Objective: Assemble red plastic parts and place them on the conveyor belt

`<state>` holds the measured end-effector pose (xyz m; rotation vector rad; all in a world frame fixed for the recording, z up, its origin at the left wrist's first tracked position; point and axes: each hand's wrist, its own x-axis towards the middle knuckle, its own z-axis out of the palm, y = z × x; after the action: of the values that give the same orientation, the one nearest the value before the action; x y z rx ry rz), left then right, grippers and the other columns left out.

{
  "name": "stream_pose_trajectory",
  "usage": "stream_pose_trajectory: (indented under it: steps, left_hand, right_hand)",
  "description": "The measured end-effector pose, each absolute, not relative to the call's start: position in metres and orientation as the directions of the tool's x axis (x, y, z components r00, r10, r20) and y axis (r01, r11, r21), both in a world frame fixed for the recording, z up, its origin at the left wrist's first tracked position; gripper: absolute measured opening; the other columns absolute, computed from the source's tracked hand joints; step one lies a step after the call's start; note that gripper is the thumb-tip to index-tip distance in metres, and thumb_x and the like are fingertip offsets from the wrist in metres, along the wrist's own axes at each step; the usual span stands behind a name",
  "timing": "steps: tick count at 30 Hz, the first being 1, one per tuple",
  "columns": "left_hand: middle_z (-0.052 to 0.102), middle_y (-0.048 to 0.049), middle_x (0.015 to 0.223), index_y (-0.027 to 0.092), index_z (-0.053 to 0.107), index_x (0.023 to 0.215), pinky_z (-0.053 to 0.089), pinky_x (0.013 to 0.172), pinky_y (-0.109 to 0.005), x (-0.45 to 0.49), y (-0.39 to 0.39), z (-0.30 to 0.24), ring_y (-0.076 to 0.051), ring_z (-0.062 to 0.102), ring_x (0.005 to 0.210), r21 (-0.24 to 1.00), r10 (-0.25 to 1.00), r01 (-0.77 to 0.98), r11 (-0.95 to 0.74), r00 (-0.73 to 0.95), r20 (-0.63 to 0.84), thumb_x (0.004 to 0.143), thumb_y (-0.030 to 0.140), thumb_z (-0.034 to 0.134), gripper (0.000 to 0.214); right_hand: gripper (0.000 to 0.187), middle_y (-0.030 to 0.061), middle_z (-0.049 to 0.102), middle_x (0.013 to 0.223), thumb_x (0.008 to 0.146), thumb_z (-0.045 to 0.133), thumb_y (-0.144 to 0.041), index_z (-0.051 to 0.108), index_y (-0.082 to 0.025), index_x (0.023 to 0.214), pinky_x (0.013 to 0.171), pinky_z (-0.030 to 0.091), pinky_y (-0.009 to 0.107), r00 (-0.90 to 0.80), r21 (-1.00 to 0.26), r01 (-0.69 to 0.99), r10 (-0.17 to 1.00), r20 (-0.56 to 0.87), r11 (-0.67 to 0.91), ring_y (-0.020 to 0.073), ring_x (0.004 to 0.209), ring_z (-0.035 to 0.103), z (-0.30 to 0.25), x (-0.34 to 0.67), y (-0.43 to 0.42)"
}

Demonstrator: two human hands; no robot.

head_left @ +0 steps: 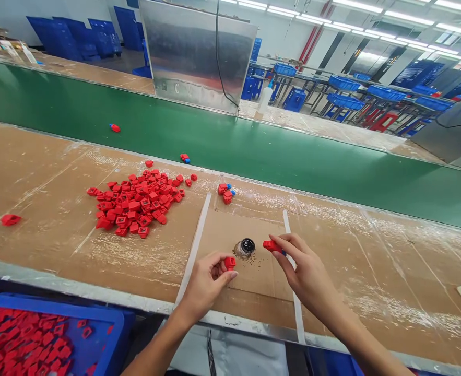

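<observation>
Between thumb and fingers, my left hand (205, 279) pinches a small red plastic piece (229, 262) with a square opening. My right hand (300, 258) grips another red piece (271, 245), with a bit of blue showing by the fingertips. A small round black-topped pot (247, 246) stands between the two hands, with dark specks scattered around its base. Behind it lie red-and-blue pieces (226, 193) close together. To the left, a heap of loose red pieces (136, 203) covers part of the table.
A green conveyor belt (293, 149) runs behind the table, carrying a few red-and-blue pieces (185, 157). At the lower left is a blue bin (108, 339) of red pieces. A metal housing (199, 57) spans the belt; a white bottle (265, 98) stands beyond it.
</observation>
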<state>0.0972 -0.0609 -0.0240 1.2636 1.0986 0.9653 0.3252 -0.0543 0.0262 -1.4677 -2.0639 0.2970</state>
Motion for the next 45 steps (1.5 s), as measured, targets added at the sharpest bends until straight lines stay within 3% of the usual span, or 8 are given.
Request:
stream_pose_trajectory:
  steps: [5, 9, 22, 45]
  left_hand:
    - [0.057, -0.0007, 0.081, 0.017, 0.069, 0.1, 0.044, 0.066, -0.023, 0.09, -0.063, -0.022, -0.014, 0.052, 0.072, 0.996, 0.963, 0.07, 0.046, 0.261, -0.063, 0.084, 0.027, 0.067, 0.019]
    - [0.057, -0.0007, 0.082, 0.017, 0.067, 0.098, 0.044, 0.066, -0.023, 0.089, -0.065, -0.021, -0.014, 0.053, 0.072, 0.994, 0.956, 0.11, 0.028, 0.288, -0.059, 0.086, 0.027, 0.065, 0.015]
    - [0.059, -0.0002, 0.082, 0.018, 0.066, 0.097, 0.042, 0.065, -0.023, 0.088, -0.066, -0.017, -0.014, 0.053, 0.071, 0.982, 0.935, 0.19, -0.009, 0.35, -0.059, 0.087, 0.027, 0.064, 0.013]
    - [0.058, 0.0028, 0.078, 0.018, 0.065, 0.096, 0.041, 0.064, -0.022, 0.089, -0.067, -0.015, -0.012, 0.051, 0.068, 0.989, 0.921, 0.146, 0.034, 0.38, -0.087, 0.087, 0.024, 0.064, 0.011]
  right_hand:
    - [0.025, 0.0101, 0.066, 0.106, 0.102, 0.043, -0.028, 0.058, -0.021, 0.12, 0.077, 0.053, 0.036, -0.324, -0.384, 0.814, 0.889, 0.325, 0.436, 0.0245, 0.094, 0.065, 0.027, 0.312, -0.049]
    - [0.019, 0.0091, 0.066, 0.101, 0.102, 0.043, -0.026, 0.059, -0.021, 0.111, 0.075, 0.052, 0.035, -0.354, -0.379, 0.805, 0.882, 0.309, 0.456, 0.0234, 0.09, 0.064, 0.028, 0.305, -0.046]
    - [0.021, 0.0081, 0.066, 0.096, 0.102, 0.043, -0.029, 0.062, -0.02, 0.105, 0.07, 0.05, 0.034, -0.372, -0.341, 0.82, 0.881, 0.291, 0.459, 0.0223, 0.083, 0.064, 0.029, 0.302, -0.041]
    - [0.021, 0.0064, 0.064, 0.089, 0.102, 0.045, -0.029, 0.062, -0.018, 0.1, 0.067, 0.048, 0.029, -0.394, -0.308, 0.83, 0.88, 0.265, 0.465, 0.0195, 0.078, 0.064, 0.033, 0.3, -0.049]
